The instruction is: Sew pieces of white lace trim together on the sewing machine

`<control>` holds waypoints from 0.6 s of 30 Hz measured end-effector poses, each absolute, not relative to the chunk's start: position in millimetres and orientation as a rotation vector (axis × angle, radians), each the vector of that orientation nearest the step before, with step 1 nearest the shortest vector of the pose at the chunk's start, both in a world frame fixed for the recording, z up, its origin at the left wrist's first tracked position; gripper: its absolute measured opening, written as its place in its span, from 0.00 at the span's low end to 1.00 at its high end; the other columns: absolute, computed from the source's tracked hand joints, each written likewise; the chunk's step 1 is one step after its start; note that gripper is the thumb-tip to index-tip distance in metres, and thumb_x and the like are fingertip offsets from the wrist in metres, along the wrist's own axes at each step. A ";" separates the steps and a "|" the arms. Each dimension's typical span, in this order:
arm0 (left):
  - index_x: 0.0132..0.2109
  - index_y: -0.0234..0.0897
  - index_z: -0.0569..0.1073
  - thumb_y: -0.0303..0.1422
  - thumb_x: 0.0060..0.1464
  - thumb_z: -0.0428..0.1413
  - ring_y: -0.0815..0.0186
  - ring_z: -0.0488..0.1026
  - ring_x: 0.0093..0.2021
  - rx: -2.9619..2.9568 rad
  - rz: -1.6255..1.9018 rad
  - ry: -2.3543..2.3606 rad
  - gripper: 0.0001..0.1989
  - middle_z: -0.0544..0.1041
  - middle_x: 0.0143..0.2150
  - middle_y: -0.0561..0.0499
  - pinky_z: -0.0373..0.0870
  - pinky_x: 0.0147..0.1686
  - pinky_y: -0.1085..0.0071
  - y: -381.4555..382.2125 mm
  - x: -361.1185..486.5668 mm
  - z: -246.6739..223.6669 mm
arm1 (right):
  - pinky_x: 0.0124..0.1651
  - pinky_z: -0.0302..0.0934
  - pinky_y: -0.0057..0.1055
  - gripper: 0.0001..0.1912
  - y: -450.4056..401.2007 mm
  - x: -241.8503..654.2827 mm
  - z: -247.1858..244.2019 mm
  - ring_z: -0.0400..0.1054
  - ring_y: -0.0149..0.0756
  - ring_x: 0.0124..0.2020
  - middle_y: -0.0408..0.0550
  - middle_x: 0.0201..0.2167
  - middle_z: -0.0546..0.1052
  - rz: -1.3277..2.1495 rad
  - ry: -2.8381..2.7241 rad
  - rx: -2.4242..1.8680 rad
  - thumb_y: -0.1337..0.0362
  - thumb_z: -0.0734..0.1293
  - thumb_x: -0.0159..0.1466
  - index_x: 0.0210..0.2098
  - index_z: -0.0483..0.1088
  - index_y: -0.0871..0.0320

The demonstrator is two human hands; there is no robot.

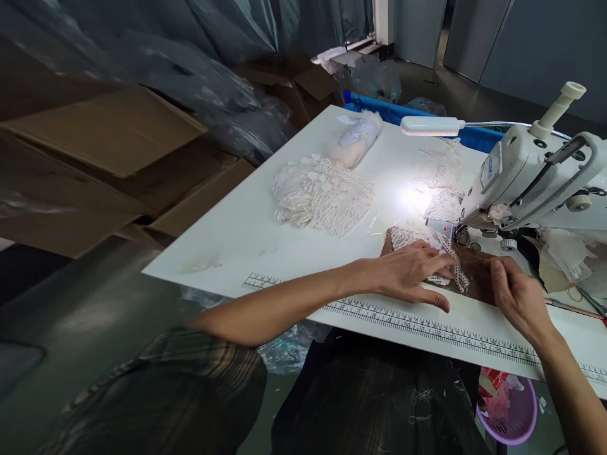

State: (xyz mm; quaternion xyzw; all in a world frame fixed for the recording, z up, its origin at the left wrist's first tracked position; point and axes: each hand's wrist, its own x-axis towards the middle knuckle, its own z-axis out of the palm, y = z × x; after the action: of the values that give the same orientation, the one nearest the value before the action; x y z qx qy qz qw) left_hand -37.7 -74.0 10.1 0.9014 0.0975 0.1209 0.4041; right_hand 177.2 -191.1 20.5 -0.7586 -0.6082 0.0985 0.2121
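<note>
Nearest the camera are my dark-clothed lap [379,404] and, to its left, my plaid sleeve [203,373], pushed up so the forearm is bare. My left hand [420,270] lies palm down with the fingers reaching forward and the thumb spread out toward me, resting on a piece of white lace trim [403,237]. The lace shows beyond my knuckles and past my fingertips, and it lies on a brown sheet [480,279] in front of the sewing machine needle. My right hand [516,292] is curled at the right part of that sheet, thumb toward the lace; I cannot tell whether the fingertips pinch the sheet or only touch it.

Just beyond my hands, at right, stands the white sewing machine [515,167]. A slim white lamp [429,126] throws a bright patch on the white table [227,246]. More lace pieces [443,165] lie behind the needle, and a fanned heap of lace [317,193] sits left of the light, touching or nearly touching a pale wrapped bundle [355,139]. A printed ruler [412,325] runs along the table's near edge. Below it at right is a purple basket [532,414] with red and pink scraps; far left are open cardboard boxes [104,129]
</note>
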 end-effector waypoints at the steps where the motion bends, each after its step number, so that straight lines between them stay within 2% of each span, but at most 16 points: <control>1: 0.56 0.36 0.71 0.44 0.53 0.65 0.54 0.75 0.53 2.341 0.314 0.217 0.27 0.80 0.49 0.43 0.62 0.59 0.53 -73.4 -38.7 11.6 | 0.29 0.60 0.37 0.30 -194.1 185.4 19.0 0.70 0.44 0.28 0.53 0.27 0.76 0.139 -1.685 -2.155 0.43 0.50 0.68 0.40 0.73 0.57; 3: 0.49 0.39 0.77 0.44 0.55 0.63 0.57 0.76 0.49 2.405 0.356 0.196 0.19 0.81 0.48 0.45 0.63 0.57 0.55 -70.0 -40.1 15.0 | 0.35 0.62 0.41 0.29 -197.5 197.1 14.4 0.70 0.51 0.40 0.60 0.38 0.76 -0.106 -1.701 -2.160 0.43 0.52 0.67 0.38 0.75 0.57; 5: 0.44 0.42 0.79 0.40 0.61 0.59 0.61 0.77 0.47 2.430 0.423 0.211 0.10 0.82 0.45 0.49 0.65 0.53 0.59 -62.4 -39.8 18.3 | 0.42 0.64 0.45 0.26 -197.3 200.9 9.7 0.67 0.53 0.48 0.62 0.46 0.74 -0.190 -1.716 -2.081 0.46 0.54 0.67 0.38 0.76 0.57; 7: 0.43 0.43 0.80 0.35 0.64 0.55 0.62 0.77 0.46 2.486 0.477 0.251 0.09 0.82 0.44 0.50 0.66 0.49 0.61 -51.0 -36.5 20.3 | 0.46 0.65 0.46 0.22 -193.7 197.0 6.8 0.67 0.51 0.49 0.60 0.46 0.74 -0.116 -1.725 -2.004 0.49 0.56 0.67 0.40 0.76 0.57; 11: 0.43 0.45 0.80 0.28 0.61 0.54 0.63 0.76 0.46 2.638 0.397 0.148 0.11 0.82 0.45 0.50 0.65 0.47 0.62 -27.9 -20.2 16.6 | 0.49 0.65 0.45 0.17 -182.6 180.2 7.5 0.68 0.48 0.47 0.58 0.43 0.75 0.032 -1.754 -1.883 0.54 0.59 0.66 0.39 0.76 0.56; 15: 0.41 0.49 0.80 0.28 0.58 0.58 0.64 0.75 0.49 2.615 0.265 -0.009 0.10 0.81 0.47 0.54 0.64 0.53 0.62 -18.7 -2.9 9.3 | 0.48 0.66 0.44 0.15 -178.7 173.0 8.9 0.69 0.46 0.44 0.55 0.40 0.77 0.087 -1.761 -1.835 0.57 0.59 0.66 0.36 0.75 0.55; 18: 0.40 0.47 0.81 0.29 0.58 0.58 0.63 0.75 0.48 2.574 0.316 0.038 0.08 0.80 0.47 0.51 0.66 0.52 0.62 -17.1 -0.9 8.7 | 0.47 0.65 0.41 0.15 -182.2 172.7 6.6 0.70 0.44 0.43 0.54 0.37 0.77 0.145 -1.767 -1.805 0.57 0.58 0.67 0.34 0.73 0.55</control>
State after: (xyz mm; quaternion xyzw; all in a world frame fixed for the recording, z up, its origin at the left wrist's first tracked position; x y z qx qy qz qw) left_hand -0.9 -17.1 8.7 0.9554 0.0142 0.1173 0.2707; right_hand 172.7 -182.2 6.6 -0.6802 -0.6661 0.0547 0.3011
